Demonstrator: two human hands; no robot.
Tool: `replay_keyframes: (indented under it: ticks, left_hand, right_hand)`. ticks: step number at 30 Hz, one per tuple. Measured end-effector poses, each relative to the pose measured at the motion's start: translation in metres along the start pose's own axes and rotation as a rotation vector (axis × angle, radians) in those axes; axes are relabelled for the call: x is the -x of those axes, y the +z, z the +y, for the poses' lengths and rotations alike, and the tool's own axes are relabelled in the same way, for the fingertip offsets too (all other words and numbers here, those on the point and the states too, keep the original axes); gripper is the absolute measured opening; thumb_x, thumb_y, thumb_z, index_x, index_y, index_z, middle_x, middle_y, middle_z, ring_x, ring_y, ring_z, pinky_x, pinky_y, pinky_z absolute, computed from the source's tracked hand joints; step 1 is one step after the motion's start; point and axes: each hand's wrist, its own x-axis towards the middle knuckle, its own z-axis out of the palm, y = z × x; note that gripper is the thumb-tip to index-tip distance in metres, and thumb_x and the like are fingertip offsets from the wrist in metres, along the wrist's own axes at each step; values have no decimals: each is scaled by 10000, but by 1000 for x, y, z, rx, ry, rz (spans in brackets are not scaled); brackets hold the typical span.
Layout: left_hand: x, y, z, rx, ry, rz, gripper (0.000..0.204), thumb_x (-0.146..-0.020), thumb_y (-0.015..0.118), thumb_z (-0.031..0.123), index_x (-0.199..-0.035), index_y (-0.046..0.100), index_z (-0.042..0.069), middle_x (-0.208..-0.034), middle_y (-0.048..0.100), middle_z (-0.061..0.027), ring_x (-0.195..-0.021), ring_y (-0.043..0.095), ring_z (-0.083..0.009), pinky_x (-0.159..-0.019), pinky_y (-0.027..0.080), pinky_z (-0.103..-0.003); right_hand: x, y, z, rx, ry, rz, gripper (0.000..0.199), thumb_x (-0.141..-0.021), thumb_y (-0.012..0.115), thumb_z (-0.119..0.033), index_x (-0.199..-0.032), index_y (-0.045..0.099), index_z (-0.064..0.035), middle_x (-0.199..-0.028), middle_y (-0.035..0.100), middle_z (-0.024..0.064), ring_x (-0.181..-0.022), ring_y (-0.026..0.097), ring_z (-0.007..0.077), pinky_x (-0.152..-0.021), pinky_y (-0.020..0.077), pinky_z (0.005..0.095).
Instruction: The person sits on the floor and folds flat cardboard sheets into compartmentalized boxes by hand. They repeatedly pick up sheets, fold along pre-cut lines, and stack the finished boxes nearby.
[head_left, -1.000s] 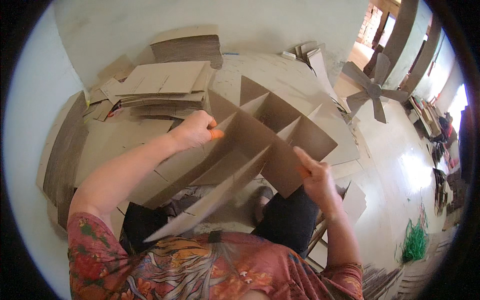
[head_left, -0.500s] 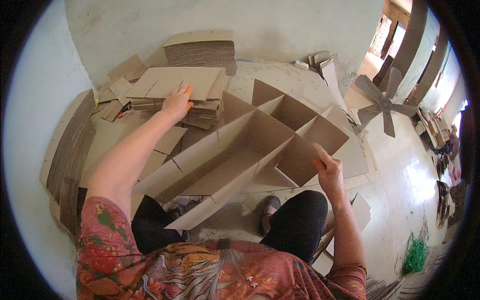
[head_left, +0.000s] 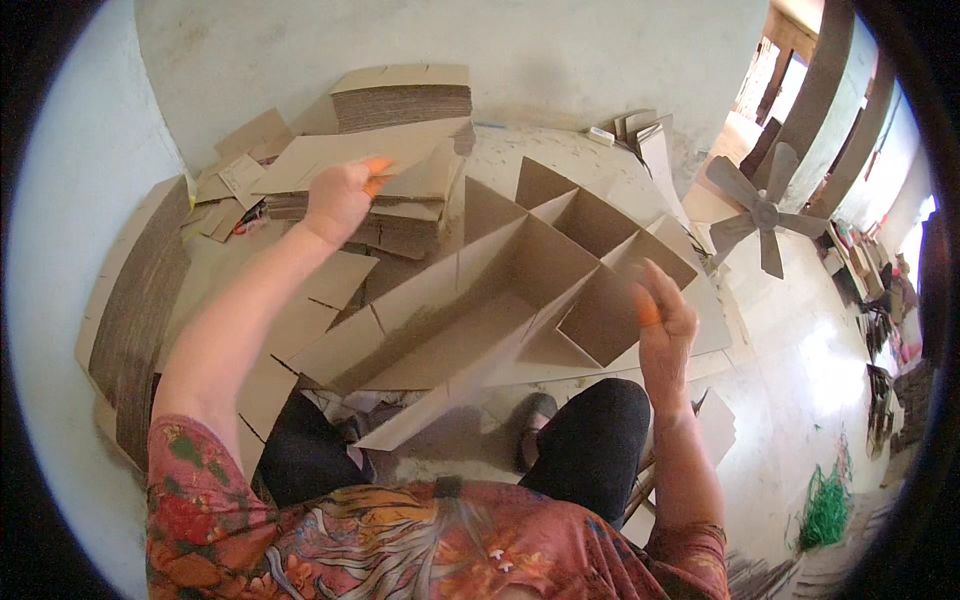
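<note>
My left hand (head_left: 340, 203), with orange coverings on its fingertips, is closed on the near edge of a slotted cardboard sheet (head_left: 300, 163). That sheet tilts up at its right end above a stack of similar sheets (head_left: 405, 230). A partly assembled cardboard divider (head_left: 605, 318) stands in front of me, its slotted strips crossing into several cells at the far right. Long strips of it reach toward my knees. Beside its right corner, my right hand (head_left: 667, 325) is open, fingers raised and slightly blurred; an orange covering shows on one finger.
Tall cardboard stacks stand against the wall (head_left: 400, 100) and at the left (head_left: 135, 330). Loose cardboard scraps (head_left: 240, 180) lie at the far left. A grey fan (head_left: 765, 215) is at the right, with green twine (head_left: 825, 508) on the floor nearer me.
My left hand has taken hold of the top sheet and raised its right end off the stack. My right hand has let go of the divider's edge, and the divider has settled slightly rightward.
</note>
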Motion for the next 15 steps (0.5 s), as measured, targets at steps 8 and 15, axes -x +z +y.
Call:
replay_keyframes:
  ticks: [8,15]
  left_hand:
    - [45,-38,136,225,806,-11,357,-732,644,118,-1082,641,44,-1141,623,-123,-966,625,-293,-811,520,-357]
    - [23,-25,72,519,93,95,569,-799,694,373,-1204,542,4,-1101,617,-133,-907,616,-259,-787,503,-336]
  right_hand:
    - [-18,40,-40,-1096,636,14,254,-912,542,-140,-1085,549,46,-1036,609,133,-895,617,218,-753,532,326]
    - [5,-11,-48,-640,213,193,116,-844,598,-21,-922,672,24,-861,671,76,-789,575,115,-639,466,301]
